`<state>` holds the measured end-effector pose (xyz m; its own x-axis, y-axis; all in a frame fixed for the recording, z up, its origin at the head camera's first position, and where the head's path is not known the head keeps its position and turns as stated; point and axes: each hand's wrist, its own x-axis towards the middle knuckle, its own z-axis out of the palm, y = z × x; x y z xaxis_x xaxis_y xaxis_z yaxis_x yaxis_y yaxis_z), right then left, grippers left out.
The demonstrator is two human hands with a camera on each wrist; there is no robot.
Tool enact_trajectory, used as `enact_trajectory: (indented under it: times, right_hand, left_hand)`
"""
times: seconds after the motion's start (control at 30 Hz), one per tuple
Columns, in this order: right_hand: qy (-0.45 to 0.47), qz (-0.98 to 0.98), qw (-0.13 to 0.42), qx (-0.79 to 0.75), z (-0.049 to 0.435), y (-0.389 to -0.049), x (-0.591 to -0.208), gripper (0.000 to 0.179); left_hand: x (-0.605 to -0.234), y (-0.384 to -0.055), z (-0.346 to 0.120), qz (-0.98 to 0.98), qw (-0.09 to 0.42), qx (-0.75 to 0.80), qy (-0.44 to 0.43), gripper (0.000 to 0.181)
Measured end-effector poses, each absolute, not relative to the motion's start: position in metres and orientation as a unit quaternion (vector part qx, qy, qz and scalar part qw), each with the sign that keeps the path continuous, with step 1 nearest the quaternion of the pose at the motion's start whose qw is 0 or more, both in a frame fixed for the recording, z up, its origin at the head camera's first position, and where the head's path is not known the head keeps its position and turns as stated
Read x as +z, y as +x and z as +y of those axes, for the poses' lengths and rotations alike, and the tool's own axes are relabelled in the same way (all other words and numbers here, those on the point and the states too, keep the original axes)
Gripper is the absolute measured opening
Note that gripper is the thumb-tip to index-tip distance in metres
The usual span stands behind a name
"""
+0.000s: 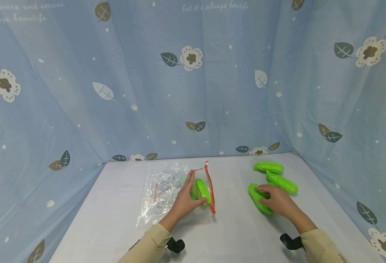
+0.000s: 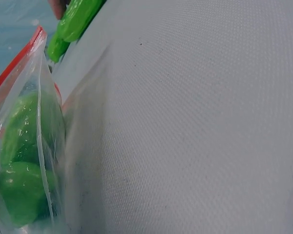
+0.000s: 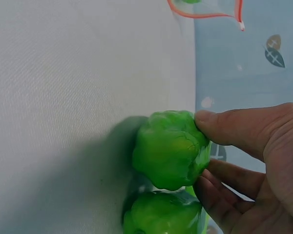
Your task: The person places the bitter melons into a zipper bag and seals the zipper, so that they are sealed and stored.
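Observation:
My left hand (image 1: 185,199) holds a clear zip bag (image 1: 153,197) at its red-edged mouth, thumb and fingers spread apart along the rim. The mouth gapes toward the right, and green bitter melons (image 1: 202,190) show inside; the left wrist view shows bitter melons (image 2: 22,190) through the plastic. To the right, my right hand (image 1: 279,201) pinches a bright green, bumpy bitter melon (image 1: 258,199) between thumb and fingers. Seen from the right wrist, the held bitter melon (image 3: 171,148) faces the camera end-on, close over the white tabletop, with another bitter melon (image 3: 163,214) right beside it.
Behind the right hand lie two more bitter melons, one at the back (image 1: 268,167) and one in front of it (image 1: 282,182). A white cloth covers the table (image 1: 232,233). Blue patterned curtains (image 1: 225,102) hang along its back and sides. Black wrist mounts (image 1: 175,245) sit at both wrists.

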<state>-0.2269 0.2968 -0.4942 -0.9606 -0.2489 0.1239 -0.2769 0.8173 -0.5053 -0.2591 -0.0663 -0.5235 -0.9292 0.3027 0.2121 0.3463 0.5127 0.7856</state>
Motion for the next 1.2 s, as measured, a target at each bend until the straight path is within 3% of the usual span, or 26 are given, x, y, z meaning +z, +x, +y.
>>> enact_trajectory:
  times: [1.2]
  right_hand:
    - [0.117, -0.907, -0.006, 0.405, 0.224, -0.254, -0.512, 0.040]
  left_hand:
    - [-0.521, -0.257, -0.066, -0.871, 0.018, -0.453, -0.189, 0.108]
